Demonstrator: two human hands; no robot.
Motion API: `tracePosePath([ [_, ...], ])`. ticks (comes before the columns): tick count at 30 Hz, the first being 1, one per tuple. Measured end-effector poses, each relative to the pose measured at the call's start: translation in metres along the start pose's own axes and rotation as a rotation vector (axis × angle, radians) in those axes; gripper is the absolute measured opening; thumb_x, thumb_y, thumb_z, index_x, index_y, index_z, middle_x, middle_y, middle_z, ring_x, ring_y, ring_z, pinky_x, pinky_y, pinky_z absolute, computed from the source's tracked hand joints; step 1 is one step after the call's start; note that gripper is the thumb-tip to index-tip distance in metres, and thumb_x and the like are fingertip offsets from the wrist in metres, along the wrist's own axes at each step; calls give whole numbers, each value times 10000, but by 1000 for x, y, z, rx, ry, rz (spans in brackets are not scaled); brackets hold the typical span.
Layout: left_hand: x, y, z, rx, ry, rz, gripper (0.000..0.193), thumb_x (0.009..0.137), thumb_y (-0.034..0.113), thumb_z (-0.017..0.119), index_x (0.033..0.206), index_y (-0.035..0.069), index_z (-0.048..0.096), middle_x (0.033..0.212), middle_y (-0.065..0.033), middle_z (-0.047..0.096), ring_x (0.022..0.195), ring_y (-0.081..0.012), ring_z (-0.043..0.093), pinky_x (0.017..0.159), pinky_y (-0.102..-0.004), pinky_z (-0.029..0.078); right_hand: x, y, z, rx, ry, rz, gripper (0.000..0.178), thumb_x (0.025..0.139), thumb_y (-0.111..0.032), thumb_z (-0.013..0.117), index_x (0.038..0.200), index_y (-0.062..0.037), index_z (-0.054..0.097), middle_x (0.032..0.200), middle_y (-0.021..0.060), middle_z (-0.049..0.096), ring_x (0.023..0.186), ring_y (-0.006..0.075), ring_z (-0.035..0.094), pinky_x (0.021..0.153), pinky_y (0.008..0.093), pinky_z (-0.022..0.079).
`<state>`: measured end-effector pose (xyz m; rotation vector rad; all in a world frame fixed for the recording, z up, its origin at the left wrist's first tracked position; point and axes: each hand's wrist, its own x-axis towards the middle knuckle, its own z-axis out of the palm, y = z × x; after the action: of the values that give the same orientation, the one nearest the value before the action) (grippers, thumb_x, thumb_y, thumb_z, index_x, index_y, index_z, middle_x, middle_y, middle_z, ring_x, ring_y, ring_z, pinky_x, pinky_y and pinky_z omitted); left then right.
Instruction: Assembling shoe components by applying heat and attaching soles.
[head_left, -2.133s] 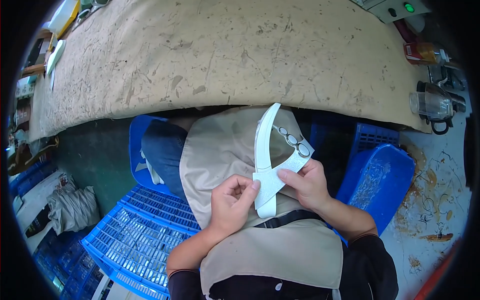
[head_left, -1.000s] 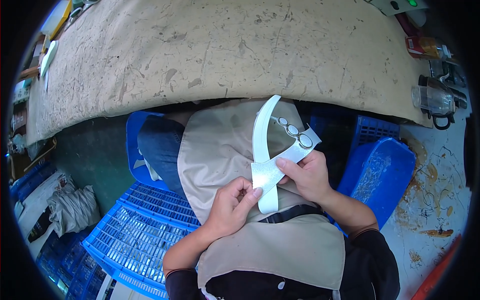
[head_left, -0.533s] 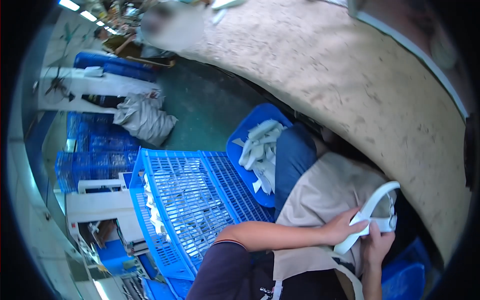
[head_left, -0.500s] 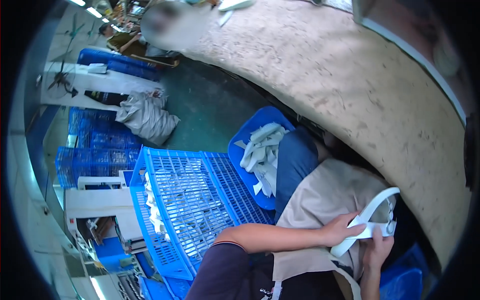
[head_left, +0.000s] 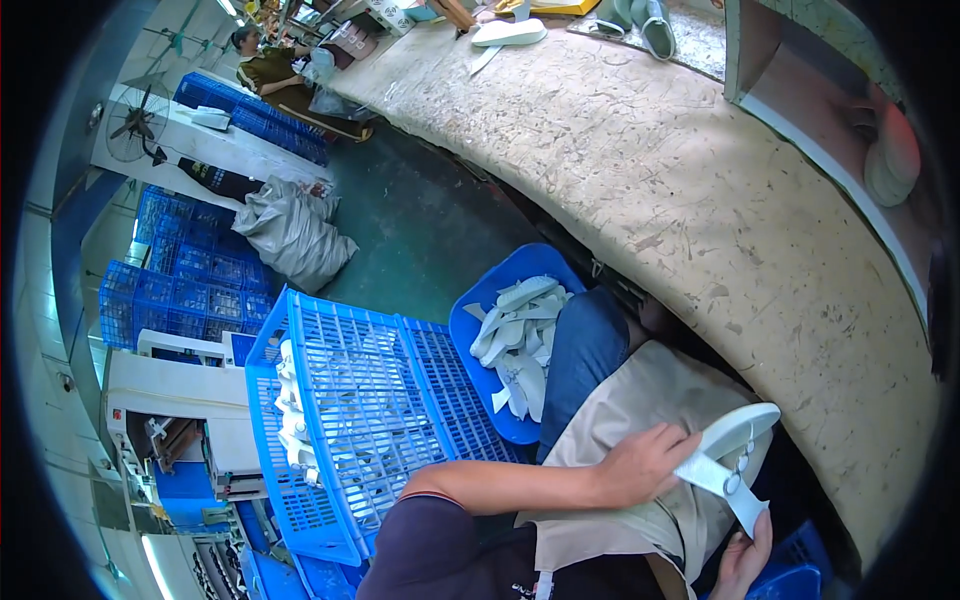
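Over my lap, on a beige apron point(head_left: 625, 405), I hold a white sandal point(head_left: 748, 424) with a strap that carries a row of small round metallic pieces. My left hand point(head_left: 648, 466) is closed round one end of the sandal, near where the strap meets it. With my right hand point(head_left: 743, 560) I pinch the loose end of the white strap point(head_left: 742, 505), below the sole. Beside my knee stands a blue basin point(head_left: 466, 318) heaped with white sandal parts point(head_left: 520, 340). My left elbow is close to a blue slatted crate point(head_left: 375, 400) with white pieces inside.
A worn worktable point(head_left: 640, 190) curves along my right. On it lie a white sole point(head_left: 510, 32), grey-green shoes point(head_left: 655, 30) and an open-fronted box-like unit point(head_left: 800, 110). A grey sack point(head_left: 295, 235), stacked blue crates point(head_left: 200, 245) and a seated person point(head_left: 270, 75) are farther off.
My right hand has moved down and away from my left, drawing the strap end out from the sole. The sandal is tilted differently, and the whole view has shifted slightly.
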<state>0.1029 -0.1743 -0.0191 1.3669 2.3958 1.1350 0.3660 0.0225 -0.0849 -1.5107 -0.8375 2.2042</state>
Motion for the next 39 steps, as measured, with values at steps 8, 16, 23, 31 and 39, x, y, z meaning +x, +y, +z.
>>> tracePosePath([
  [8,-44,5,33,-1043,-268,-1046,200,956,116,582,1094,-8,656,822,-55,643,678,-113,559,602,-238,459,-59,-5,79,265,-295,180,333,963,-84,526,1280,21,532,1102,138,656,858,172,647,623,218,515],
  [16,-24,12,50,-1143,-422,-1304,205,952,82,587,1120,-36,597,917,-103,645,790,-157,626,711,-250,531,-67,11,105,54,-87,10,139,885,-5,646,1005,62,661,879,117,673,730,127,609,639,206,502],
  [23,-37,14,27,-1034,-539,-647,393,912,81,646,1271,-36,538,1209,-191,595,991,-192,608,828,-270,513,-67,9,111,-168,-164,-125,69,905,0,645,942,57,657,775,81,666,620,94,590,585,188,495],
  [31,-14,16,36,-1376,-276,-965,271,954,88,589,1191,-43,589,1032,-123,656,831,-130,605,744,-227,506,-60,8,116,-321,-228,-133,67,906,-18,648,898,48,641,738,62,654,579,71,563,551,174,475],
  [39,-11,19,39,-1317,-208,-1093,182,956,76,578,1040,-67,655,874,-76,675,691,-82,588,663,-179,486,-59,7,117,-347,-203,-118,69,898,-22,654,875,42,640,706,47,641,561,67,550,535,171,461],
])
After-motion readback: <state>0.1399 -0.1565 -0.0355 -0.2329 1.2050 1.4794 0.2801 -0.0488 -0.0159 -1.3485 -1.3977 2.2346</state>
